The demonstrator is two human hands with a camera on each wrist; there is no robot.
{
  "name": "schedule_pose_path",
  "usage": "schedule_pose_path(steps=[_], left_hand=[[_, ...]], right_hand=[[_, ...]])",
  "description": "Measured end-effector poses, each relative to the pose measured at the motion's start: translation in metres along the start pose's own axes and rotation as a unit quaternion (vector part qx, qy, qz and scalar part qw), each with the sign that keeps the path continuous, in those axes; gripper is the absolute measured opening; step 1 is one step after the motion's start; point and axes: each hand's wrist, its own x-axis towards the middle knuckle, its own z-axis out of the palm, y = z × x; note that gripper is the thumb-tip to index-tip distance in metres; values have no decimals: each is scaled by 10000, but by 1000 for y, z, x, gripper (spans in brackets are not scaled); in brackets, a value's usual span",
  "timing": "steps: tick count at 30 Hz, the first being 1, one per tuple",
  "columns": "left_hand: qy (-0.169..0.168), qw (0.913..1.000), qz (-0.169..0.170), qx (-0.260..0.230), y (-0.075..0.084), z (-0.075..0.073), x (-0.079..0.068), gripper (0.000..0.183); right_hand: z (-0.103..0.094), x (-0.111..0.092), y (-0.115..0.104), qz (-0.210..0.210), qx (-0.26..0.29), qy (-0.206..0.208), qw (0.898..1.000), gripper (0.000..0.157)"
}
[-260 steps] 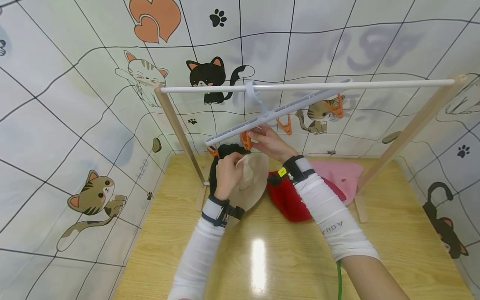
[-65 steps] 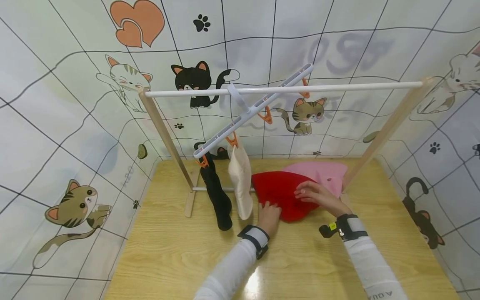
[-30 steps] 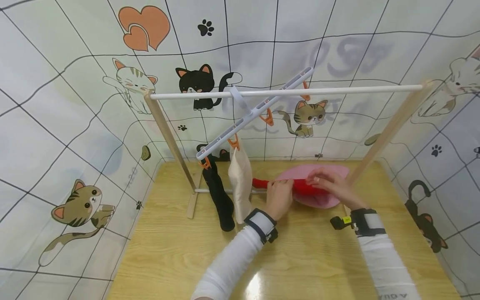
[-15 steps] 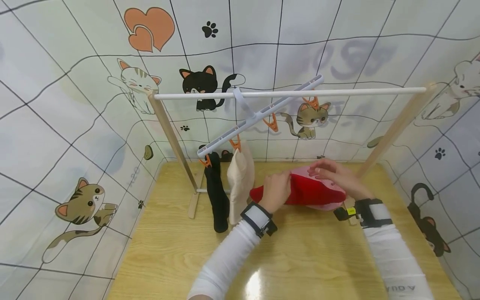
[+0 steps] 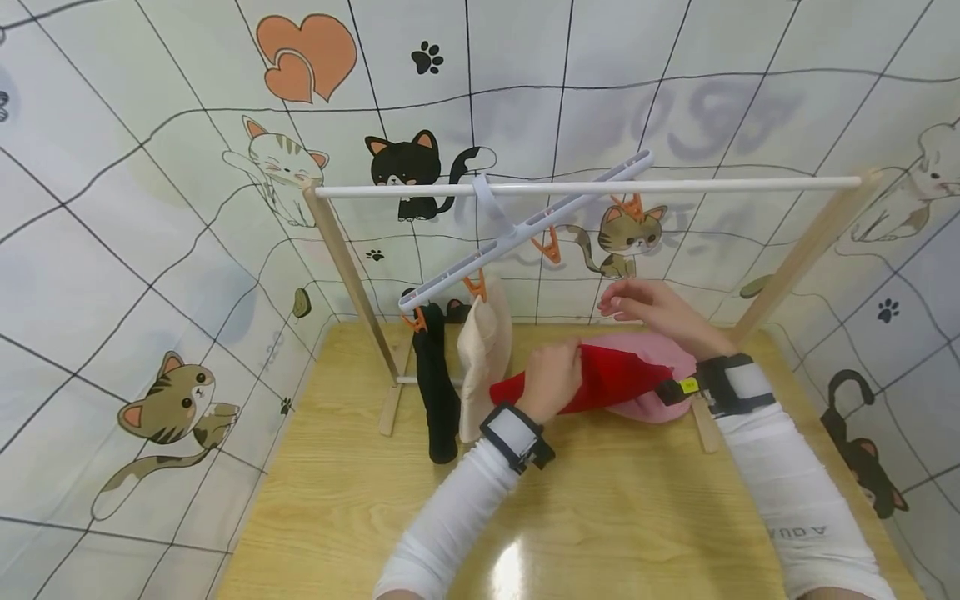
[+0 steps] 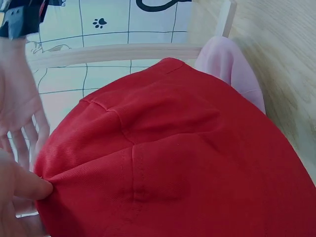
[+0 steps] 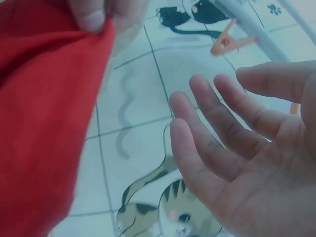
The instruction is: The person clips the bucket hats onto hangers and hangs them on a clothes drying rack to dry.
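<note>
My left hand (image 5: 553, 379) pinches the edge of a red cloth hat (image 5: 618, 377) between thumb and fingers, holding it up from the table. In the left wrist view the stitched red hat (image 6: 173, 163) fills most of the frame. My right hand (image 5: 667, 315) is raised behind and above the hat, its fingers loosely bent, holding nothing; the right wrist view shows the bare palm (image 7: 247, 153). Above hangs a light blue hanger (image 5: 517, 237) with orange clips; a free clip (image 5: 550, 247) is left of my right hand. A black hat (image 5: 437, 392) and a cream hat (image 5: 483, 358) hang from its left clips.
A pink hat (image 5: 652, 410) lies on the wooden table (image 5: 600, 500) behind the red one. The rack's white bar (image 5: 720, 185) runs across above my hands, with wooden posts (image 5: 802, 258) at both ends. A cat-print wall sheet (image 5: 570, 117) stands close behind.
The cream hat now hangs from a clip. My left hand has picked up the red hat, which lay flat before. Over the last half second my right hand has risen away from it.
</note>
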Motion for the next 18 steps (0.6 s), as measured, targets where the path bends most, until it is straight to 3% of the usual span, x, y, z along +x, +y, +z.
schedule_pose_path(steps=[8,18], left_hand=[[179,9994,-56,-280,-5,-8,1,11],[218,9992,-247,-223,-13,-10,-1,12]], right_hand=[[2,42,-36,-202,-120,-7,9997,36],[11,84,-62,-112,809,292,9962,41]])
